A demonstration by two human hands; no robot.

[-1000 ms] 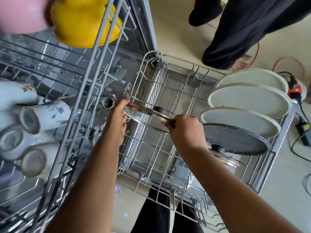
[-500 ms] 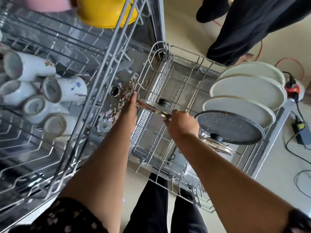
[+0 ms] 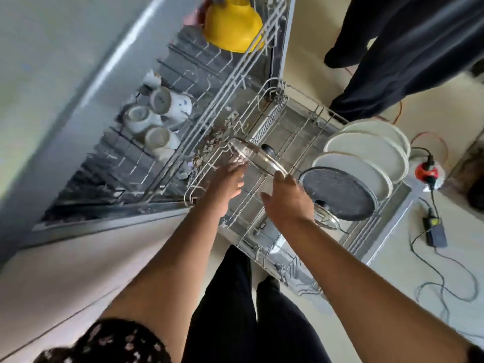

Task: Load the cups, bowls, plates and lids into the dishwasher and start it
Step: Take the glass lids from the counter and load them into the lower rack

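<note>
Standing tilted in the lower rack (image 3: 301, 119), glass lid (image 3: 258, 159), between both hands. Left hand (image 3: 227, 182) open, fingers spread just below its rim. Right hand (image 3: 285, 200) open, fingertips at the rim's near edge.

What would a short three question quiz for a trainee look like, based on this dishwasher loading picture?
1. True or false: the yellow plastic bowl sits in the upper wire rack.
2. How many round white plates stand in the lower wire rack?
3. Multiple choice: the clear glass lid with the black knob is A) gripped by both hands, B) in the lower rack with the left hand and right hand open beside it, C) on the floor.

Key: 1 true; 2 three; 3 B.
</note>
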